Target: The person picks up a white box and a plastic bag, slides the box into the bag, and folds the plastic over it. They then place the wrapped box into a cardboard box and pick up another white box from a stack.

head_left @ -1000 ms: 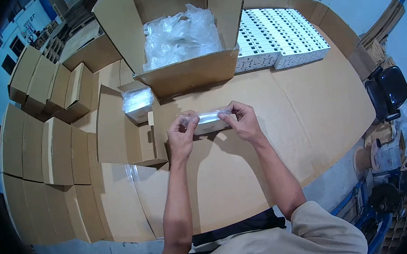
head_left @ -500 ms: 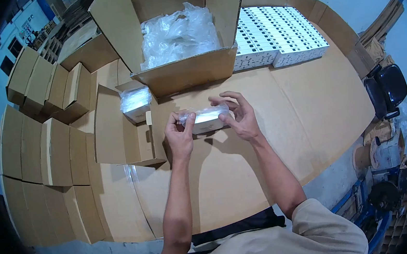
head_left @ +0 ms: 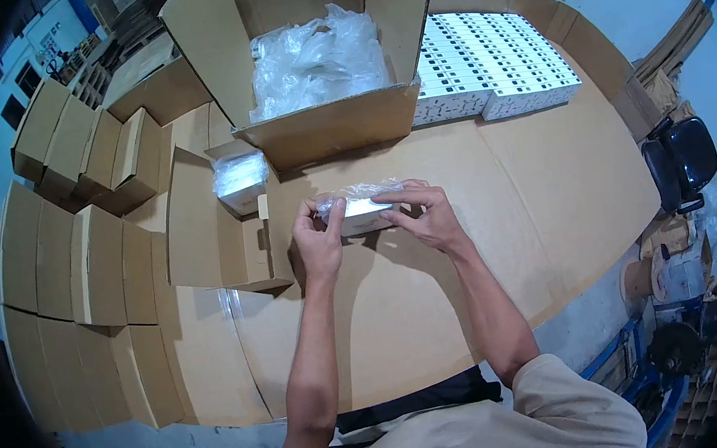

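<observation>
A small white box (head_left: pixel 364 221) in a clear plastic bag (head_left: pixel 364 191) is between my two hands, over the cardboard-covered table. My left hand (head_left: pixel 319 234) grips its left end, thumb in front and fingers behind. At the other end, my right hand (head_left: pixel 428 214) is closed on the bag and box, with the thumb low on the front and a finger along the top. Just left of my hands stands an open carton (head_left: pixel 193 230), with plastic-wrapped white boxes (head_left: pixel 241 183) in its far end.
A large open carton (head_left: pixel 330 137) full of clear plastic bags (head_left: pixel 318 57) stands behind my hands. Rows of white boxes (head_left: pixel 489 59) lie at the back right. Several brown cartons (head_left: pixel 59 259) are stacked along the left. A black chair (head_left: pixel 681 161) is beyond the table's right edge.
My right hand's raised, spread fingers have come down onto the bag and the right end of the box. My left hand keeps its grip.
</observation>
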`<state>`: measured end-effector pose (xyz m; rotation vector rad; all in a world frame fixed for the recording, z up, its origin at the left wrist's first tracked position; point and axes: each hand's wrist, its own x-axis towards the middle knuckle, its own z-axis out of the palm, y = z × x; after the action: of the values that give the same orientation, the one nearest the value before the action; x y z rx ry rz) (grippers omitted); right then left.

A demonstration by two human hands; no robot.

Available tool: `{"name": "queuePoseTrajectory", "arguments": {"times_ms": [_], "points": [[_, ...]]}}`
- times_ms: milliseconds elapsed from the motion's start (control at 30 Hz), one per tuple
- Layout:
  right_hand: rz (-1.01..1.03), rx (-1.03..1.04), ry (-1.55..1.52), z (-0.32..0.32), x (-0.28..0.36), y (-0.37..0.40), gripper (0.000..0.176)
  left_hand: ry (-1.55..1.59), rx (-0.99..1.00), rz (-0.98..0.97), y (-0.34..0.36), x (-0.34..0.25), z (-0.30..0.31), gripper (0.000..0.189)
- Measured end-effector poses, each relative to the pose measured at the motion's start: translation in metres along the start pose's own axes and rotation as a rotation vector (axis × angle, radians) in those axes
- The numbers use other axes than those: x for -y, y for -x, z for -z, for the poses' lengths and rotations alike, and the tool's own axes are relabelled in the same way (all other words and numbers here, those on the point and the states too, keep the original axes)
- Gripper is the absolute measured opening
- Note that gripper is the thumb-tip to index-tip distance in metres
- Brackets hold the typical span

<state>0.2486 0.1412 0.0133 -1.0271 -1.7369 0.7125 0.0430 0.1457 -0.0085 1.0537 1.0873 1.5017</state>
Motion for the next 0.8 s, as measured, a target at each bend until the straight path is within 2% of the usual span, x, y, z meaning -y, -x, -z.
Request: {"name": "queuePoseTrajectory", "arguments": {"times_ms": [233, 433, 567, 667, 733, 800], "points": [[-0.049, -0.005, 0.026, 0.000, 0.002, 0.000, 0.036, 0.020, -0.005, 0.009, -0.001, 0.005, 0.000, 0.017], [0.000, 0.008, 0.109, 0.000, 0.002, 0.000, 0.031, -0.016, -0.021, -0.025, -0.001, 0.006, 0.001, 0.021], [-0.107, -0.008, 0.076, -0.001, 0.003, 0.002, 0.030, 0.015, -0.042, -0.070, -0.001, 0.007, -0.001, 0.027], [-0.221, -0.081, -0.022, -0.006, -0.005, 0.003, 0.032, -0.233, -0.170, -0.402, 0.002, 0.009, -0.008, 0.033], [-0.292, -0.135, -0.036, -0.006, -0.006, 0.003, 0.032, -0.467, -0.150, -0.586, 0.011, -0.006, -0.009, 0.034], [-0.236, -0.113, 0.028, -0.005, -0.003, 0.002, 0.030, -0.650, -0.074, -0.753, 0.014, -0.015, -0.009, 0.034]]}}
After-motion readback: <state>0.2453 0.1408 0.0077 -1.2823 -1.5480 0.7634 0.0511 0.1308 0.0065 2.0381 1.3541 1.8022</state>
